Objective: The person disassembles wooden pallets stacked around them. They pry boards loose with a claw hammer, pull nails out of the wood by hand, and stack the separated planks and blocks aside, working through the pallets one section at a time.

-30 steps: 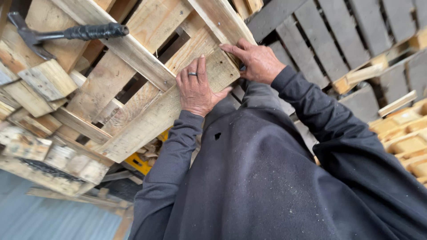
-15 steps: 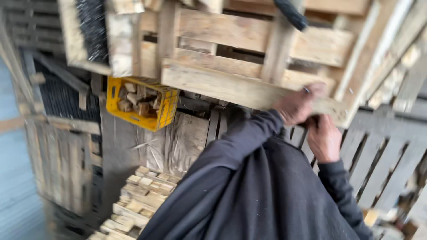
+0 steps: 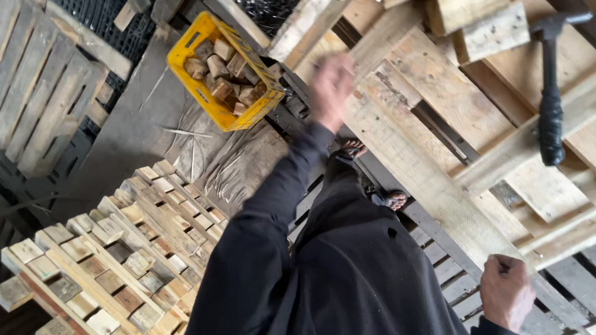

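head view, looking straight down a dark-sleeved body at a wooden pallet (image 3: 434,155) that slants across the right half of the picture. the left hand (image 3: 332,87) is up at the pallet's far end, blurred, lying on or against the end of a long pale plank (image 3: 428,180) — whether the fingers curl round the wood or just press on it, i cannot tell. the right hand (image 3: 506,291) is down at the near end of that plank, curled into a loose fist against its lower edge, knuckles up; a firm grip on the board cannot be made out from here.

a hammer (image 3: 549,93) with a black handle lies across the pallet's slats at upper right, head towards the top edge, well apart from both hands. two sandalled feet (image 3: 372,174) show between the arms, standing on dark boards just beside the pallet's edge.

off to the upper left sits a yellow plastic crate (image 3: 205,93) full of short wooden blocks (image 3: 226,74) — it rests on a dark sheet strewn with pale splinters. lower left, a stack of pallets (image 3: 112,254) shows rows of square block ends. more grey, weathered pallets (image 3: 43,93) lean along the left edge.
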